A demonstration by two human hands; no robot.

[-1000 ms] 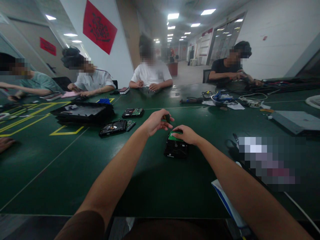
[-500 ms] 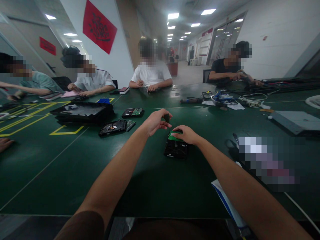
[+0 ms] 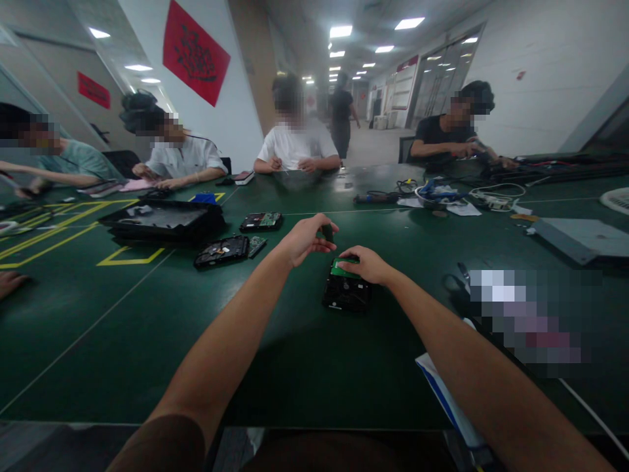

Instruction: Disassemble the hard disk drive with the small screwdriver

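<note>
Tabletop (image 3: 304, 380) — black drive (image 3: 346, 293) well inside near edge (image 3: 304, 429)

An office: ceiling panel lights (image 3: 341, 31), glass doors (image 3: 437, 82), shared green table (image 3: 314, 380)

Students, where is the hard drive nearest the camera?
In the head view, the hard drive lies just right of centre on the table, its far end under the right hand.

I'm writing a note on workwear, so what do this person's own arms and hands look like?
The left hand and right hand are ungloved, and the forearms are bare, with no watch or wristband visible. A plain dark brown sleeve shows on the left arm; the right arm leaves the picture before any sleeve shows.
</note>
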